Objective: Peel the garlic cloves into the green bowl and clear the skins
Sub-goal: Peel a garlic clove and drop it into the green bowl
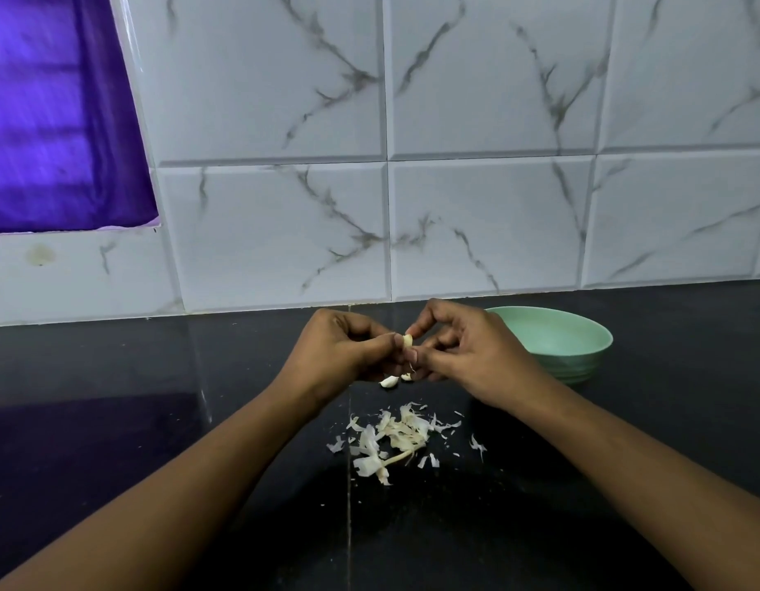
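Nearest, the left forearm (177, 484) and right forearm (625, 462) come up from the bottom corners and meet at mid-frame. Between them a garlic clove (408, 339) is pinched in a narrow grip, its long axis roughly upright. The left hand (348, 347) holds its lower part between thumb and fingers. The right hand (467, 356) nips its upper end with thumb and forefinger, seemingly working at the skin. Just below the hands two pale cloves (390, 381) lie on the black counter (113, 377), and lower still is the heap of skins (395, 441). The green bowl (583, 360) sits right of the grip, just behind the right hand, so that hand is the nearer for the drop. What the bowl holds I cannot tell.
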### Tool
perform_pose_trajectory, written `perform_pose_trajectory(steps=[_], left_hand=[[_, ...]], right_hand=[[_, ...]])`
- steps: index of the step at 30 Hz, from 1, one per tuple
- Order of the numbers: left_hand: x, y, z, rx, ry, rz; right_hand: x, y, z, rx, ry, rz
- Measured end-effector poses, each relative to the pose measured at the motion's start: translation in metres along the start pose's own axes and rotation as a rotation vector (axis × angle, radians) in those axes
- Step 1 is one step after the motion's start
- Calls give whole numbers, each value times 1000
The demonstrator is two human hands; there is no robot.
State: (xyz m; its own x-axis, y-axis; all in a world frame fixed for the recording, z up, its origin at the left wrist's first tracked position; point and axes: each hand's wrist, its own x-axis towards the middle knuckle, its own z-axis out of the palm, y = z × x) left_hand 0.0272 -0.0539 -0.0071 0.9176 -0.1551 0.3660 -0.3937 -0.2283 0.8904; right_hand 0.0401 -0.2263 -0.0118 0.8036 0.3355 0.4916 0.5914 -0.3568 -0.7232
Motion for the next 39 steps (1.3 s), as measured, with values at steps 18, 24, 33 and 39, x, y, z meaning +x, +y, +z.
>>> perform_pose_trajectory(steps=[18, 24, 33, 39], left_hand=[[-4, 6, 2, -115, -19, -111], [-5, 8, 1, -101, -29, -112], [-2, 6, -1, 33, 72, 21], [0, 6, 0, 11, 77, 20]], right_hand=[[1, 4, -2, -142, 29, -154], [3, 7, -4, -173, 56, -188], [5, 11, -5, -201, 155, -282], [3, 10, -4, -307, 197, -391]])
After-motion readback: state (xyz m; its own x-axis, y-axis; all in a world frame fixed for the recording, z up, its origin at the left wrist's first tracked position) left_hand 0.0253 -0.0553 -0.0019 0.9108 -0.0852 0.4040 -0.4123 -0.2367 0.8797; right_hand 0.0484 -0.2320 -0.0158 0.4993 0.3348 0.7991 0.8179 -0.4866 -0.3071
